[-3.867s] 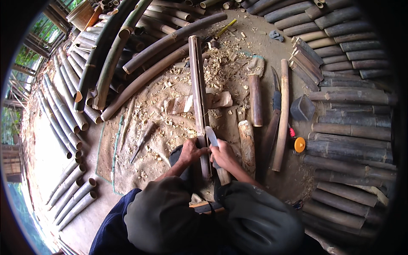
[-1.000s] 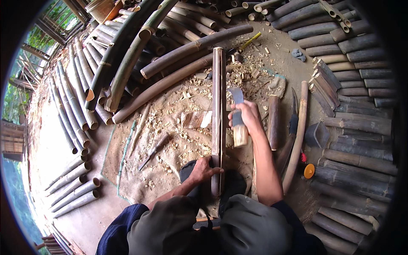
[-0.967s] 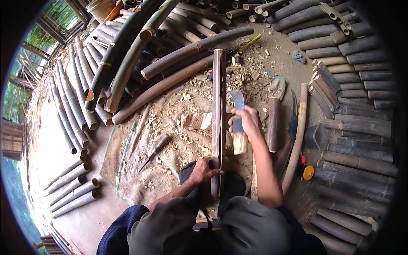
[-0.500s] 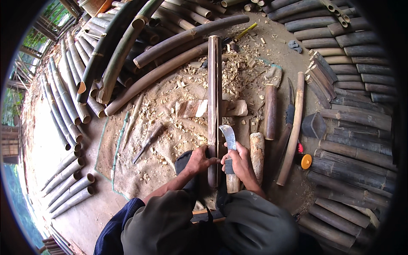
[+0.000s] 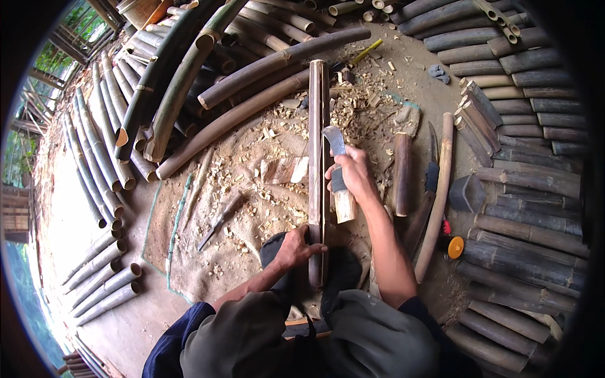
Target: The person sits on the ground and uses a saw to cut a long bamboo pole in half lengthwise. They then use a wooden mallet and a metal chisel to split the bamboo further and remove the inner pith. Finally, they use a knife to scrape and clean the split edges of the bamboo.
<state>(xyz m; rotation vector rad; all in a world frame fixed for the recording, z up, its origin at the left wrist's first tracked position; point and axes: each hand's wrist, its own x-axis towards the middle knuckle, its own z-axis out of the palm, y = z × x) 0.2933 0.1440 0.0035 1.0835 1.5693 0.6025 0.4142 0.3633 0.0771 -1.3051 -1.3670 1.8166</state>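
A long dark bamboo pole (image 5: 316, 145) stretches away from me between my knees, with a split or groove along its right side. Near its close end my left hand (image 5: 295, 248) is wrapped around it, thumb across the top. My right hand (image 5: 354, 174) grips a hooked knife (image 5: 334, 138) with a curved steel blade, a dark band and a pale wooden handle end. The blade lies at the right edge of the pole, past its middle. Beneath the pole is a chopped wooden block (image 5: 285, 170), partly hidden by it.
Wood chips and a burlap sheet (image 5: 233, 227) cover the ground. A chisel-like tool (image 5: 219, 220) lies left. To the right are a short bamboo piece (image 5: 402, 173), a long stick (image 5: 436, 195), another knife (image 5: 431, 176) and a yellow round object (image 5: 455, 247). Bamboo stacks (image 5: 535, 242) surround me.
My right hand has pushed the knife forward along the pole, away from me. My left hand keeps its grip, and it and the pole sit slightly lower in the picture.
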